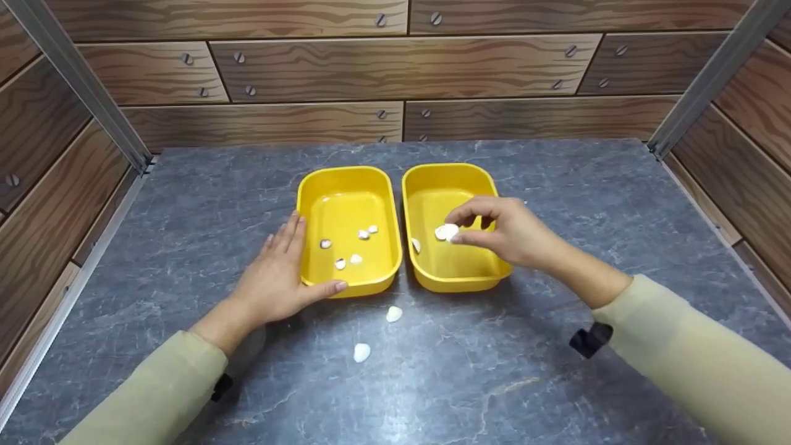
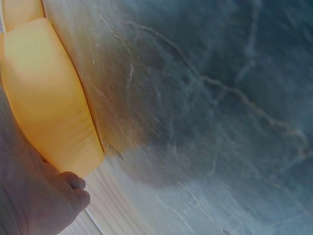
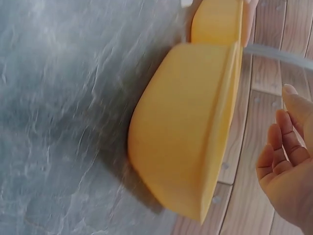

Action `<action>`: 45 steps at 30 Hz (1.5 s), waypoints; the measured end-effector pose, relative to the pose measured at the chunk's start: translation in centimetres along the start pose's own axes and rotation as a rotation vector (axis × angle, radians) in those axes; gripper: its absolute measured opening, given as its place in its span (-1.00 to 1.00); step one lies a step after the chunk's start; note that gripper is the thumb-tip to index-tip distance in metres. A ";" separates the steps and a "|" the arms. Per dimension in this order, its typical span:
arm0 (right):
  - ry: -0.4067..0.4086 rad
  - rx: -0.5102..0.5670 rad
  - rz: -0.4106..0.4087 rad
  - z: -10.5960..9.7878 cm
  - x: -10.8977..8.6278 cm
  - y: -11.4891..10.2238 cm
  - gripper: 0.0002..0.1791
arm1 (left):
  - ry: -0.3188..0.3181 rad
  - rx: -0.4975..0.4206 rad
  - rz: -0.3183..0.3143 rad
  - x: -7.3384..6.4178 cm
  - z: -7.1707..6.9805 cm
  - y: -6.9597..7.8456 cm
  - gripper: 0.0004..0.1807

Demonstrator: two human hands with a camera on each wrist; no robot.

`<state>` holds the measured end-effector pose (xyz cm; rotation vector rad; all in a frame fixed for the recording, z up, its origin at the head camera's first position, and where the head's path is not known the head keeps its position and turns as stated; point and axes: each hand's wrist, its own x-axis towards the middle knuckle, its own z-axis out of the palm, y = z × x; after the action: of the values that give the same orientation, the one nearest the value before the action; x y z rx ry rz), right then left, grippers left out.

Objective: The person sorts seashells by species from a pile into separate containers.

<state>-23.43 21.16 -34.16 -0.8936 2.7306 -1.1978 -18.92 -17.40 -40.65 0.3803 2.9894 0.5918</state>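
Note:
In the head view my right hand (image 1: 516,232) reaches over the right yellow tray (image 1: 463,283), thumb and forefinger apart. Two white shells (image 1: 446,232) appear just beside those fingertips, seemingly on the tray floor. The right wrist view shows no shell at the thumb tip of the right hand (image 3: 291,161). Another shell (image 1: 416,245) leans near this tray's left wall. My left hand (image 1: 278,272) rests with extended fingers along the left side of the left yellow tray (image 1: 349,173), thumb on its near rim. Several small shells (image 1: 340,264) lie inside it.
Two pale shells lie on the grey marbled table (image 1: 469,383) before the trays: a cream one (image 1: 394,314) and a whiter one (image 1: 362,353). The trays stand side by side with a narrow gap. Wood-patterned panels (image 1: 401,68) enclose the back and sides.

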 end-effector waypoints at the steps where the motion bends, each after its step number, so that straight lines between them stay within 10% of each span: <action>1: 0.003 -0.007 0.012 -0.1 0.2 0.3 -0.79 | 0.000 0.000 0.000 0.0 0.0 0.0 0.43; 25: 0.006 -0.131 0.136 0.7 3.0 5.2 -0.76 | 0.004 0.000 -0.008 0.0 0.1 0.0 0.43; 45: 0.079 -0.243 0.049 1.4 2.4 3.6 -0.68 | -0.001 0.003 0.000 0.1 0.1 0.0 0.44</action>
<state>-26.89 20.91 -37.08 -0.8082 2.9903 -0.9260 -19.00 -17.35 -40.69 0.3804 2.9896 0.5872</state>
